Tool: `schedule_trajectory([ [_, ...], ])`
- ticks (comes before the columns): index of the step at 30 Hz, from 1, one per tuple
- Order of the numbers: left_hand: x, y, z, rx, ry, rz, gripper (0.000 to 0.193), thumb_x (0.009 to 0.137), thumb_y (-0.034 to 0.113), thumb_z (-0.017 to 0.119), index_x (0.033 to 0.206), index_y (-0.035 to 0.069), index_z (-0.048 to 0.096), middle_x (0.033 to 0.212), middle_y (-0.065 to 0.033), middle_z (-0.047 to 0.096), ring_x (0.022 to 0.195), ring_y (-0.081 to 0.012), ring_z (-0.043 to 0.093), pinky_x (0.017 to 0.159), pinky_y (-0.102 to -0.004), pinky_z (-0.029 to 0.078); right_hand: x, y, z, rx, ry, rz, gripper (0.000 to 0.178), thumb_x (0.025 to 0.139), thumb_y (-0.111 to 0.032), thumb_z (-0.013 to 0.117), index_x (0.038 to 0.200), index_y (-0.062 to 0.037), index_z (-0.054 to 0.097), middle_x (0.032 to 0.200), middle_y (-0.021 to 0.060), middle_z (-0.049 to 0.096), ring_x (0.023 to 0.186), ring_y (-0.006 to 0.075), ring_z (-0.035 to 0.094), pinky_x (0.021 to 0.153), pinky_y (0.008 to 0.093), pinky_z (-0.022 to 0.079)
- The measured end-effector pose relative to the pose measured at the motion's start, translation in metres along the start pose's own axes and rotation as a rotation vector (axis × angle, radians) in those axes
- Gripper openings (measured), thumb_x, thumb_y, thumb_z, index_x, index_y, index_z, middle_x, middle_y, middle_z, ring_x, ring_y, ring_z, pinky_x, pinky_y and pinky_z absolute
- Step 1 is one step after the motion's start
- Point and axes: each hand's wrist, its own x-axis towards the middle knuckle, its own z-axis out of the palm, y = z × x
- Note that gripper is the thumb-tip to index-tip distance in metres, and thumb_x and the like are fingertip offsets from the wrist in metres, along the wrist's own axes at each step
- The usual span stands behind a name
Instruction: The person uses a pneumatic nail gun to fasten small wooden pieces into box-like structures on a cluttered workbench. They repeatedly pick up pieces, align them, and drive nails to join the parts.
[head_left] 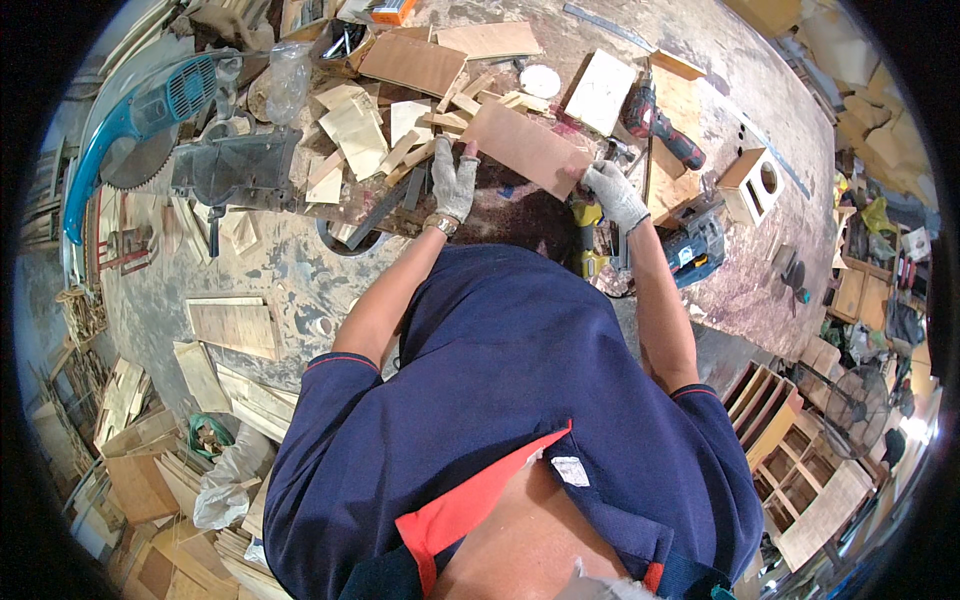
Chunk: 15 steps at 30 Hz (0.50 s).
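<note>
Scrap wood [352, 135] litters the worn workbench [775, 125] before you. The thin rectangular board [525, 148] spans between your left hand [453, 183] and right hand [614, 196] (both gloved, some fingertips bare), one end at each, your fingers closed on its edges in a pinch.

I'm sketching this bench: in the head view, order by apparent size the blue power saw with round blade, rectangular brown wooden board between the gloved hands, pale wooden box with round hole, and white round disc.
1. Blue power saw
2. Brown board, possibly enlarged by nearness
3. Pale box
4. White disc
</note>
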Motion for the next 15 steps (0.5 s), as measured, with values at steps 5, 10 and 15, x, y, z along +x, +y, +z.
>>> schedule_trajectory([
  [5,0.002,0.004,-0.005,-0.092,-0.152,-0.168,0.092,0.109,0.052,0.062,0.165,-0.013,0.027,0.171,-0.0326,0.033,0.161,-0.0398,0.032,0.133,-0.0438,0.022,0.005,-0.026,-0.010,-0.440,0.066,0.087,0.060,0.095,-0.058,0.078,0.109,0.0009,0.079,0.077,0.0049,0.069,0.073,0.0148,0.069,0.064,0.0302,0.053],
  [10,0.003,0.008,-0.007,-0.121,-0.167,-0.202,0.095,0.107,0.047,0.067,0.167,-0.012,0.021,0.173,-0.0325,0.030,0.162,-0.0377,0.030,0.133,-0.0420,0.021,0.012,-0.041,0.011,-0.234,0.228,-0.071,0.054,0.099,-0.051,0.077,0.114,0.0004,0.078,0.077,0.0031,0.068,0.071,0.0119,0.067,0.060,0.0270,0.052],
  [15,0.003,0.007,-0.011,-0.307,-0.180,-0.239,0.075,0.107,0.031,0.070,0.162,-0.007,0.037,0.159,-0.0251,0.052,0.140,-0.0261,0.057,0.113,-0.0366,0.048,0.015,-0.032,0.008,0.431,0.289,-0.179,0.034,0.102,-0.028,0.079,0.122,-0.0012,0.072,0.101,0.0046,0.073,0.084,0.0115,0.069,0.066,0.0287,0.057],
])
